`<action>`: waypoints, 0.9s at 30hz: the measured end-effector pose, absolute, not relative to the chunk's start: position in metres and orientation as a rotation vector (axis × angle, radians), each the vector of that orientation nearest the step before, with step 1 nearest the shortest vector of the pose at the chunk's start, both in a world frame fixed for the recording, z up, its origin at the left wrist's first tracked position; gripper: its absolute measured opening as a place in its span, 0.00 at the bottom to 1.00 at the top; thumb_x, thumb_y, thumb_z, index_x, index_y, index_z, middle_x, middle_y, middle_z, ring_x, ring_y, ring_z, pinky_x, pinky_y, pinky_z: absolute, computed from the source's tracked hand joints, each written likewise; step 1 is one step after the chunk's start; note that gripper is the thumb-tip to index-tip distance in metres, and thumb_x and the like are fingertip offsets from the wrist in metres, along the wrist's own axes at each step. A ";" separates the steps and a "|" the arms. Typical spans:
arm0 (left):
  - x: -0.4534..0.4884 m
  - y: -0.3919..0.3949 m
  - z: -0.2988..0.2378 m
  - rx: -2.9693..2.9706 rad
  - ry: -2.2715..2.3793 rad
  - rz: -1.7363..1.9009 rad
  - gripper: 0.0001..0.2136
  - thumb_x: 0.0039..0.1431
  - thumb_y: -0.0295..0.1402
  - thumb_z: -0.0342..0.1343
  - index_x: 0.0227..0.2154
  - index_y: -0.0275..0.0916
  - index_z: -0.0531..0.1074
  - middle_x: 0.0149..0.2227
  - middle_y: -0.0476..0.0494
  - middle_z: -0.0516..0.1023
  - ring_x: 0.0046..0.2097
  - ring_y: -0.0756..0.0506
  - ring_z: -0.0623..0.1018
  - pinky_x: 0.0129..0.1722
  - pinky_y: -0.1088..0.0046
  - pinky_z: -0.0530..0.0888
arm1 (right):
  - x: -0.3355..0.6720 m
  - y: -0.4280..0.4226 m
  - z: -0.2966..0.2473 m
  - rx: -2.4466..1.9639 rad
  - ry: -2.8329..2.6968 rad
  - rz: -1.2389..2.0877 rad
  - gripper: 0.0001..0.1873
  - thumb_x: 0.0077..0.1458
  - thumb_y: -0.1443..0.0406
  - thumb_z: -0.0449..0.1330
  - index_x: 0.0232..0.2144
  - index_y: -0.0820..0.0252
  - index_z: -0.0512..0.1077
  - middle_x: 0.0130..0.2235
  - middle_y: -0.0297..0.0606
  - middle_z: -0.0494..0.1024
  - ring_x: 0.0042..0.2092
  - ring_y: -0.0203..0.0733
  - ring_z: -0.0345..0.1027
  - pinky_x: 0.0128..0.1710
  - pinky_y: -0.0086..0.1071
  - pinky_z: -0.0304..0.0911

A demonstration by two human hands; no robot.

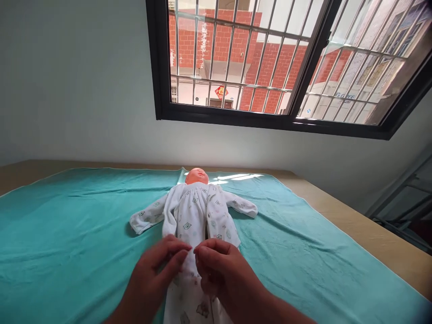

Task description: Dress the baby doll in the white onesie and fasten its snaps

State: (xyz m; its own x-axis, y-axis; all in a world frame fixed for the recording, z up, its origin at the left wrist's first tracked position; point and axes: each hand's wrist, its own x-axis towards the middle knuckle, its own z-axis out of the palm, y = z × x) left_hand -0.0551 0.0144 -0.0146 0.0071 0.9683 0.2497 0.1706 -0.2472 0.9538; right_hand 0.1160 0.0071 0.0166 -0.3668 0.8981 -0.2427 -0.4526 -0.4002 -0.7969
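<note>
A baby doll (196, 176) lies on its back on a teal blanket (67, 225), head towards the wall. It wears a white printed jacket (189, 213) with sleeves spread to both sides, and white printed trousers (189, 306). My left hand (155, 274) and my right hand (222, 274) meet at the doll's waist. Both hands have their fingers curled and pinched on the white garment cloth at the jacket's lower hem.
The blanket covers a wooden table (371, 234) that stands against a pale wall. Above is a black-framed window (270, 63) with metal bars. Dark objects (405, 211) stand beyond the table's right edge.
</note>
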 end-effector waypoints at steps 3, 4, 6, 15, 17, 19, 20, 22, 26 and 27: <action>-0.049 0.007 -0.016 1.537 1.143 1.268 0.09 0.51 0.42 0.62 0.31 0.45 0.83 0.27 0.44 0.77 0.30 0.43 0.74 0.31 0.73 0.71 | 0.116 0.010 0.012 -0.945 -0.792 1.867 0.16 0.41 0.59 0.73 0.24 0.63 0.73 0.22 0.30 0.68 0.22 0.28 0.57 0.18 0.22 0.48; -0.049 0.007 -0.017 1.530 1.140 1.263 0.09 0.51 0.41 0.62 0.32 0.46 0.83 0.28 0.43 0.78 0.31 0.42 0.75 0.32 0.72 0.71 | 0.116 0.011 0.011 -0.961 -0.796 1.862 0.16 0.42 0.59 0.73 0.24 0.63 0.72 0.22 0.30 0.68 0.22 0.28 0.57 0.18 0.22 0.48; -0.050 0.008 -0.018 1.509 1.146 1.279 0.08 0.51 0.40 0.63 0.32 0.46 0.83 0.29 0.43 0.79 0.32 0.42 0.75 0.33 0.72 0.71 | 0.117 0.011 0.009 -0.981 -0.806 1.840 0.15 0.43 0.60 0.72 0.24 0.63 0.72 0.22 0.30 0.69 0.22 0.28 0.56 0.18 0.22 0.47; -0.049 0.012 -0.015 1.521 1.141 1.312 0.07 0.50 0.38 0.64 0.32 0.47 0.84 0.29 0.43 0.80 0.33 0.41 0.76 0.34 0.71 0.71 | 0.117 0.012 0.002 -0.987 -0.807 1.854 0.15 0.43 0.60 0.73 0.25 0.64 0.74 0.21 0.30 0.67 0.21 0.27 0.53 0.18 0.23 0.46; -0.049 0.011 -0.015 1.561 1.138 1.316 0.07 0.51 0.38 0.63 0.33 0.48 0.84 0.28 0.43 0.79 0.32 0.42 0.75 0.33 0.71 0.71 | 0.117 0.012 0.001 -1.006 -0.818 1.847 0.15 0.43 0.59 0.73 0.25 0.64 0.74 0.21 0.29 0.67 0.21 0.27 0.53 0.18 0.23 0.45; -0.050 0.009 -0.017 1.607 1.143 1.318 0.08 0.53 0.37 0.61 0.34 0.48 0.84 0.27 0.44 0.79 0.30 0.43 0.75 0.32 0.72 0.70 | 0.117 0.012 0.001 -1.019 -0.839 1.838 0.14 0.44 0.59 0.72 0.25 0.63 0.74 0.20 0.29 0.66 0.20 0.27 0.52 0.17 0.23 0.44; -0.051 0.008 -0.017 1.629 1.146 1.320 0.08 0.54 0.36 0.61 0.34 0.48 0.84 0.27 0.44 0.79 0.30 0.43 0.75 0.31 0.72 0.70 | 0.116 0.011 0.001 -1.026 -0.850 1.831 0.14 0.44 0.59 0.72 0.25 0.63 0.74 0.20 0.29 0.66 0.20 0.27 0.52 0.17 0.23 0.44; -0.052 0.007 -0.019 1.652 1.155 1.323 0.08 0.54 0.36 0.61 0.34 0.47 0.84 0.27 0.44 0.79 0.30 0.44 0.75 0.31 0.73 0.70 | 0.116 0.011 0.001 -1.042 -0.864 1.818 0.14 0.45 0.59 0.71 0.25 0.63 0.74 0.20 0.29 0.66 0.20 0.27 0.51 0.17 0.23 0.44; -0.051 0.008 -0.016 1.663 1.176 1.266 0.07 0.54 0.35 0.60 0.33 0.46 0.84 0.23 0.45 0.77 0.28 0.45 0.73 0.28 0.73 0.68 | 0.115 0.009 0.000 -1.096 -0.921 1.780 0.14 0.45 0.59 0.71 0.24 0.63 0.74 0.20 0.29 0.66 0.21 0.27 0.53 0.18 0.23 0.47; -0.051 0.009 -0.015 1.692 1.178 1.230 0.08 0.55 0.34 0.59 0.33 0.46 0.83 0.23 0.46 0.77 0.27 0.45 0.73 0.28 0.73 0.68 | 0.115 0.009 0.001 -1.124 -0.957 1.757 0.13 0.45 0.59 0.70 0.24 0.63 0.74 0.20 0.29 0.66 0.20 0.27 0.53 0.18 0.23 0.48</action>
